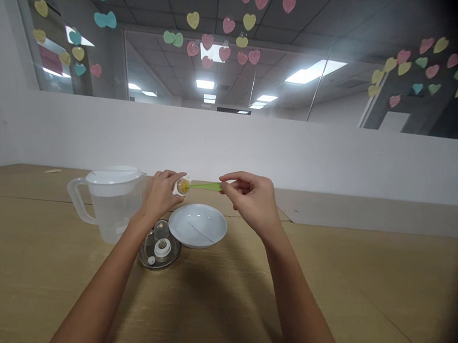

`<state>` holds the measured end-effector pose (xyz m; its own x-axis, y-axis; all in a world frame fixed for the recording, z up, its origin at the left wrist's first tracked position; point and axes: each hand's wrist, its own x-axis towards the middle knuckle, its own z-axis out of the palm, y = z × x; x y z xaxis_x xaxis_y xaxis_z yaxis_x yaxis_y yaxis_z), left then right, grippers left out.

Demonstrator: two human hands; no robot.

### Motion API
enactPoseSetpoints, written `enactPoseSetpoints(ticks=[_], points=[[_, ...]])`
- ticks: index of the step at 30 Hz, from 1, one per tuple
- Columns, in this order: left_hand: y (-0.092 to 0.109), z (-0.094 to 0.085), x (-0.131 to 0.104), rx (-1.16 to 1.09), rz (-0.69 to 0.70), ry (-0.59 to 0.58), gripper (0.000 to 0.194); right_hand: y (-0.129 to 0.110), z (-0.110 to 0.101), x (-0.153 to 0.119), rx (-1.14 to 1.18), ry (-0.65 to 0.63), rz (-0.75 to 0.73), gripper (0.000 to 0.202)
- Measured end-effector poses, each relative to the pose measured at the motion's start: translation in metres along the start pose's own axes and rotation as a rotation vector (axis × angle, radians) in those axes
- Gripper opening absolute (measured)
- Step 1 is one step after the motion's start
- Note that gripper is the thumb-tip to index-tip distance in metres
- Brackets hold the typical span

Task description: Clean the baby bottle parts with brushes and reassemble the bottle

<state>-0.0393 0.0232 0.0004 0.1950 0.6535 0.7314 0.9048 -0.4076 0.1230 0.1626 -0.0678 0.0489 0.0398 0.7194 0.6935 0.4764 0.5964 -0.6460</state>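
- Small white-rimmed container (183,187) is up off the table, above and behind the bowl, its open end turned toward my head view, with something yellow-orange showing inside.
- Left hand (162,191) grasps that container from the side, thumb and fingers curled round it.
- Green tool (207,187) runs almost level between the two hands, its narrow end at the container's mouth; how deep it reaches, I cannot tell.
- Right hand (252,195) pinches the wider end of the green tool between thumb and fingertips, the other fingers bent.
- White bowl (211,219) sits on the table just below the hands, with a thin pale line, perhaps a thread or wire, lying across its inside.
- Round metal tray (172,259) stands beside the bowl, to its left; on it I make out a clear cup-like piece (161,230), a white ring-shaped piece (162,248) and a tiny white piece (151,260).
- Clear jug (117,210) with a white lid (114,174) stands behind the left forearm, its handle pointing left.
- Wooden-toned table (368,286) carries all of these and meets a white wall (100,131); heart-shaped notes (229,25) dot the glass above it.
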Motion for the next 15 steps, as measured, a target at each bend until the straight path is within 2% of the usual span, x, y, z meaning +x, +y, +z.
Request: enactPoseSetpoints(ticks=[15], points=[[-0.0002, -0.0022, -0.0007, -0.019, -0.026, -0.023, 0.052, -0.0014, -0.0039, 0.0003, 0.004, 0.012, -0.006, 0.017]])
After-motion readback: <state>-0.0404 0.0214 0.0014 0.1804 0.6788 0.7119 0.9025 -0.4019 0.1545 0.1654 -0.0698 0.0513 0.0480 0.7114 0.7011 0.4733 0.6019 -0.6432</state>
